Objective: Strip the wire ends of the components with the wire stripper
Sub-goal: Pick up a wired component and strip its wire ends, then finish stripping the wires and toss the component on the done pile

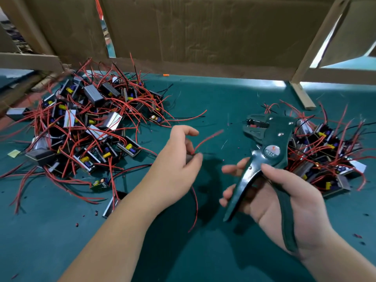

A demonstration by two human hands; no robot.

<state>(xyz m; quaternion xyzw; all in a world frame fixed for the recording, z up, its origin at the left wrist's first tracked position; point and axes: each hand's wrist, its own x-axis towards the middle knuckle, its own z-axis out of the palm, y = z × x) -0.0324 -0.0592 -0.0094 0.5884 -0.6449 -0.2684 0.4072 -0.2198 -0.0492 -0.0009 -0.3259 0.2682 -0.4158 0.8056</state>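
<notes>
Your left forearm comes in from the lower left and reaches up toward the middle of the desk. Your left hand is turned knuckles up, its fingers curled in, pinching a small grey component between thumb and fingertips. A red wire rises from that pinch up and to the right, blurred at its end, and a second red lead hangs below your hand and curves down over the green surface.

Your right hand lies palm up on the right. It grips the wire stripper: your fingers curl round the left handle, your thumb lies across the tool just below the pivot, and the other handle runs along your palm to the wrist. The handles stand apart, and the head points up and away from you, well clear of the red wire.

One heap of components with red and black leads lies on the left of the desk, another heap just behind the stripper on the right. A cardboard wall stands behind.
</notes>
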